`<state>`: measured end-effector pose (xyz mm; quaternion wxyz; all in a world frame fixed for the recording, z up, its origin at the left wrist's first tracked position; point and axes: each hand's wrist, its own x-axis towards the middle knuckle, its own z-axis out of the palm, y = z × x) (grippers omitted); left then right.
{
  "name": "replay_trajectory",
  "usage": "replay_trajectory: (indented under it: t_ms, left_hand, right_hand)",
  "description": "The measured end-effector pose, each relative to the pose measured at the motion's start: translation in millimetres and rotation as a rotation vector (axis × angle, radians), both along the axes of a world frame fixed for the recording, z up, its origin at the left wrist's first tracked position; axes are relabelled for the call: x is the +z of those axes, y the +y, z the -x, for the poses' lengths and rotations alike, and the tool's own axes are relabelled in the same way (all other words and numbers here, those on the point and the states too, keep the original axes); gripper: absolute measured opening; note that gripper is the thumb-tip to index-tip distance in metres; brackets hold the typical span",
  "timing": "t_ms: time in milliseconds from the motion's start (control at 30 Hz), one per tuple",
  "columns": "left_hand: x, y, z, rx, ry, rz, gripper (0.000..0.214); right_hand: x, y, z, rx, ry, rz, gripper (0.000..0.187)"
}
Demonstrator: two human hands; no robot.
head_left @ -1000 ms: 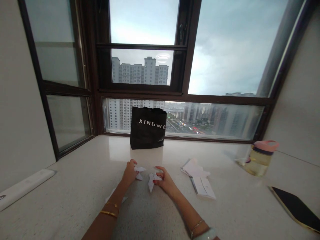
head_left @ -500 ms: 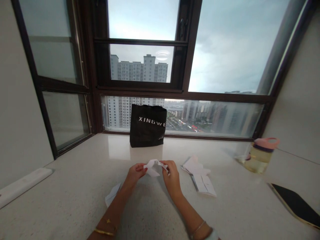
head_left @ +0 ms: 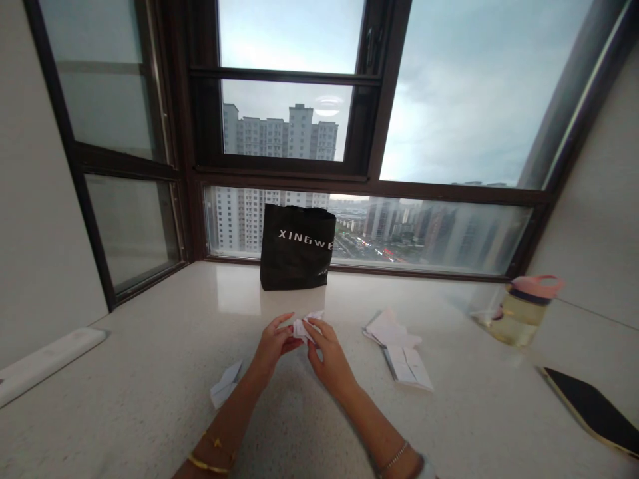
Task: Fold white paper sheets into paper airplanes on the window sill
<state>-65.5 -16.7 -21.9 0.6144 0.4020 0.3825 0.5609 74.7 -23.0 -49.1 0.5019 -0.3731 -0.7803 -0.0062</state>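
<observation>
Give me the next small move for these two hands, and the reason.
I'd steady the creased white paper with the left hand and gently press it with the right hand. The left hand's fingers are at its left side, the right hand's lie across it, and part of it sticks out past them, so it probably isn't flat.

this looks like a high-rise home: a speckled white stone-like counter (head_left: 154, 359) runs beneath large brown-framed glass windows (head_left: 385, 120) facing pale grey multi-storey towers (head_left: 301, 133).
</observation>
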Motion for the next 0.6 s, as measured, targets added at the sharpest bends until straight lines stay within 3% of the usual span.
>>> replay_trajectory:
  t_ms: [433, 600]
  left_hand:
    - [-3.3, 2.9, 0.1, 0.01, 0.018, -0.031, 0.046]
    - [-6.6, 6.7, 0.8, 0.012, 0.037, -0.067, 0.052]
  right_hand:
    - [-4.5, 0.5, 0.0, 0.024, -0.069, 0.026, 0.058]
    - [-2.4, -1.3, -0.2, 0.021, -0.027, 0.033, 0.052]
